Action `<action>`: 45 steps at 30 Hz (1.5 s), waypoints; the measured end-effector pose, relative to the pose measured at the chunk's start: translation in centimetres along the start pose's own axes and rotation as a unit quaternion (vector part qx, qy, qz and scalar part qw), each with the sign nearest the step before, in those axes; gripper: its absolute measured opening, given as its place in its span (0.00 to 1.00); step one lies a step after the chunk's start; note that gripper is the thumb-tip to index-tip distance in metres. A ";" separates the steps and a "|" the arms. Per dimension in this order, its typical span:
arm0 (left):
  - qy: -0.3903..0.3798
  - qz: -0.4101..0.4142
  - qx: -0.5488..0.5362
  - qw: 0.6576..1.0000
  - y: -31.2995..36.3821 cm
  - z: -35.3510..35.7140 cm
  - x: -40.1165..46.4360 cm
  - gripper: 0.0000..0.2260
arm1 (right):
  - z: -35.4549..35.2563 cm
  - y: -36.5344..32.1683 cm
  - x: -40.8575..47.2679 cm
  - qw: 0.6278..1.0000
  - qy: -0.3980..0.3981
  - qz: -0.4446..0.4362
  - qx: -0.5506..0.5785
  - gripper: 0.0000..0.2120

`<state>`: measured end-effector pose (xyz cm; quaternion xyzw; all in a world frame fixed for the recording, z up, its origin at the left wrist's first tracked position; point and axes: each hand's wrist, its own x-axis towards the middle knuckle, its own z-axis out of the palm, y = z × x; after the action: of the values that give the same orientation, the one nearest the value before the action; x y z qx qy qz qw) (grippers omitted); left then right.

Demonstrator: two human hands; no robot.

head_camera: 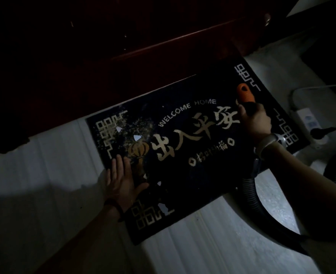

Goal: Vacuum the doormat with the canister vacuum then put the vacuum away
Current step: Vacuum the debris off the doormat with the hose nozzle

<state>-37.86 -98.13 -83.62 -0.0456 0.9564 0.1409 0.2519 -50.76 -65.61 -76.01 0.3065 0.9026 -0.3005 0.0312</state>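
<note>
A dark doormat (184, 175) with gold lettering lies tilted on the pale floor, against a dark red door. Crumbs and several white paper scraps (137, 137) are scattered over its left part. My left hand (121, 179) lies flat, fingers spread, on the mat's left edge. My right hand (255, 120) grips the vacuum's orange-tipped nozzle (245, 94), which sits over the mat's upper right area. The black ribbed hose (251, 194) runs from my right wrist down to the lower right. The canister itself is out of view.
A white power strip (306, 118) with a black plug (319, 133) lies on the floor right of the mat. A second loop of hose (335, 169) curves at the right edge. The dark red door (123, 56) closes off the far side. The scene is dim.
</note>
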 end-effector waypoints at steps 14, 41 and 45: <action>-0.025 -0.016 0.019 0.999 0.6 -0.6 0.0 0.44 | 3.1 -1.6 -8.4 0.957 -0.228 -0.174 0.054 0.16; 0.015 0.005 -0.019 1.000 -0.5 0.2 0.0 0.53 | 1.2 -2.9 -9.7 0.977 -0.141 -0.157 -0.034 0.21; 0.035 0.017 -0.018 0.999 -0.7 0.3 -0.1 0.50 | 5.6 -4.1 -15.8 0.926 -0.270 -0.262 -0.029 0.22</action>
<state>-37.51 -98.68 -84.04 -0.0392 0.9624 0.1609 0.2155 -41.01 -79.81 -74.63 -0.0346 0.9163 -0.3435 0.2029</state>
